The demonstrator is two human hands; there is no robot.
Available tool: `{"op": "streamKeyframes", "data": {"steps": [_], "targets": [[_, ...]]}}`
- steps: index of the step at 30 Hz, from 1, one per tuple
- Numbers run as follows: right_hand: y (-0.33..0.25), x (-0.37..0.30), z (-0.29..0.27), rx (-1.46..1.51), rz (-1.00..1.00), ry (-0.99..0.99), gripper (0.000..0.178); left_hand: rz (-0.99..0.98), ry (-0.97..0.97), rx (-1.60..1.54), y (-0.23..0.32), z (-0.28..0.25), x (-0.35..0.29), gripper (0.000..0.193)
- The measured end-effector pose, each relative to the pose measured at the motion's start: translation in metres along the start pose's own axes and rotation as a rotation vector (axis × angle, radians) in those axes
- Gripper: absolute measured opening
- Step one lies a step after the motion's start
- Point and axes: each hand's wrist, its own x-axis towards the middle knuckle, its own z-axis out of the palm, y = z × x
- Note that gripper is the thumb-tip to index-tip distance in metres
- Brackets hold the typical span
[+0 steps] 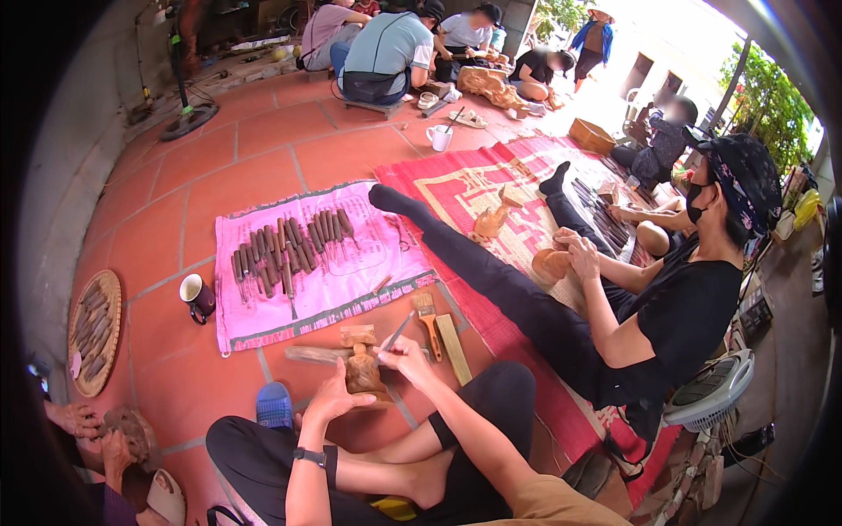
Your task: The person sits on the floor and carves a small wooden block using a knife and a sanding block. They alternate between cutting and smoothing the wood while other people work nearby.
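Note:
A small carved wooden figure (363, 366) stands on a wider base in front of my crossed legs. My left hand (331, 399) is closed round its lower left side, thumb and fingers against the wood. In my right hand (407, 361) is a slim grey carving chisel (399, 329), gripped like a pen, close to the figure's upper right side. Its working tip is too small to make out. Behind the figure lies a thick wooden stick (314, 354), partly hidden. A flat paintbrush (427, 320) and a pale wood block (453, 349) lie right of my right hand.
Many wooden-handled chisels (289, 250) lie on a pink cloth (241, 320) ahead. A dark mug (201, 307), a blue sandal (274, 407) and a woven tray (114, 351) are leftward. A co-worker's leg (491, 272) stretches across the red mat; another person's hands (116, 451) show lower left.

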Motion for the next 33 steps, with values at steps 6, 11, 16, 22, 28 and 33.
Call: {"op": "streamKeyframes", "data": {"steps": [6, 11, 16, 22, 28, 33], "targets": [[-0.004, -0.001, 0.008, -0.195, 0.038, -0.091, 0.01, 0.005, 0.005, 0.025, -0.003, 0.001, 0.002, 0.135], [0.001, 0.003, 0.006, -0.114, -0.007, -0.002, 0.009, -0.009, -0.004, 0.016, -0.007, 0.003, 0.007, 0.136], [0.008, 0.002, 0.007, -0.228, -0.006, -0.091, 0.01, -0.022, -0.037, -0.006, 0.004, -0.002, 0.001, 0.136], [0.007, 0.006, 0.006, -0.117, -0.015, -0.112, 0.008, -0.017, -0.019, 0.027, 0.0, 0.0, 0.003, 0.137], [-0.003, 0.013, 0.014, -0.305, 0.018, 0.026, 0.009, -0.029, -0.009, 0.045, -0.005, 0.001, 0.003, 0.138], [-0.006, -0.003, 0.016, -0.186, 0.0, -0.2, 0.011, -0.012, -0.021, 0.002, 0.002, 0.001, 0.003, 0.138]]}}
